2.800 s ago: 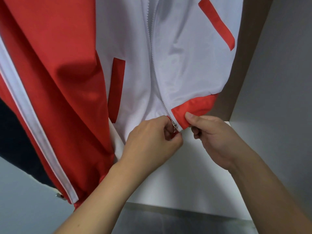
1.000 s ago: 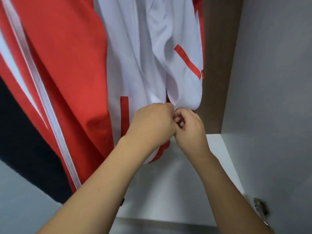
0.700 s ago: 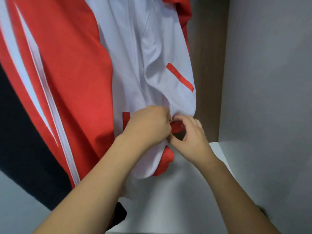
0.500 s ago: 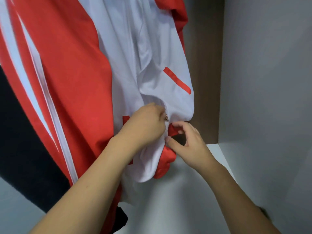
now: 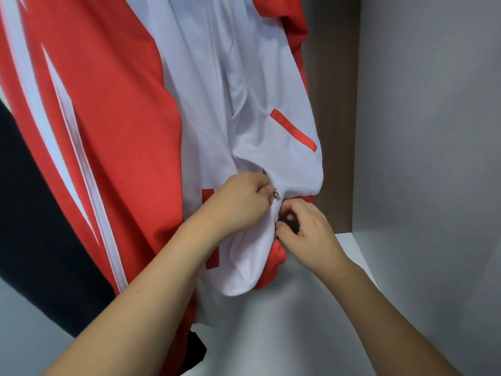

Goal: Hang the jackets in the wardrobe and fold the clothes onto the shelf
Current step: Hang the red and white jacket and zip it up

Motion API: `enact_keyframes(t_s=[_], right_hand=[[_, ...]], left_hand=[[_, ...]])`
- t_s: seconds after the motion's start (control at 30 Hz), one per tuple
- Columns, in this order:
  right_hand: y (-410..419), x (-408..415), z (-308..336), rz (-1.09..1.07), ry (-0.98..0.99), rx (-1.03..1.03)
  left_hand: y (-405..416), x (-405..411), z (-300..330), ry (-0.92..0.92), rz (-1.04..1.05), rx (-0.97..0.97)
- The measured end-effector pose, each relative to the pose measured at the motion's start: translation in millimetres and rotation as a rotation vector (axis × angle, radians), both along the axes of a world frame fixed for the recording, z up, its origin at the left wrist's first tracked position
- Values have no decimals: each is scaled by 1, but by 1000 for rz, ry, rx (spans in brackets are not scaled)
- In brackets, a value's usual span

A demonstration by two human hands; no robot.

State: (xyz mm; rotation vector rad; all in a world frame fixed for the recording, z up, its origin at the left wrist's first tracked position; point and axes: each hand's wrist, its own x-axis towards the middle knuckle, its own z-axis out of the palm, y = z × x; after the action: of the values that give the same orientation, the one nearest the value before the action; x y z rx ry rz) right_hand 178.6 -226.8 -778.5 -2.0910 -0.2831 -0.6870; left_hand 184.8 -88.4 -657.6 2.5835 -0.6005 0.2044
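Two hands work at the hem of a red-and-white jacket (image 5: pixel 244 109) hanging inside the wardrobe (image 5: pixel 428 131), its zip only started near the bottom. The left hand (image 5: pixel 235 204) pinches the metal zipper pull (image 5: pixel 276 194); the right hand (image 5: pixel 306 226), fingers curled, grips the hem just below. Judging by the scene, this jacket is hung but not zipped, and no folded clothes show on the white shelf (image 5: pixel 311 308) beneath.
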Motion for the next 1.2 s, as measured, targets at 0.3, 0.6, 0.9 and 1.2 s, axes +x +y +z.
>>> enact_keyframes(t_s=[0.3, 0.6, 0.9, 1.2], right_hand=[[0, 0, 12, 2, -100, 167], [-14, 10, 5, -158, -158, -46], [-19, 30, 43, -24, 116, -82], [-9, 66, 146, -61, 529, -601]], left_hand=[[-5, 1, 2, 24, -6, -84], [1, 11, 6, -393, 155, 274], [-10, 30, 34, -826, 223, 563], [-20, 28, 132, -860, 378, 654]])
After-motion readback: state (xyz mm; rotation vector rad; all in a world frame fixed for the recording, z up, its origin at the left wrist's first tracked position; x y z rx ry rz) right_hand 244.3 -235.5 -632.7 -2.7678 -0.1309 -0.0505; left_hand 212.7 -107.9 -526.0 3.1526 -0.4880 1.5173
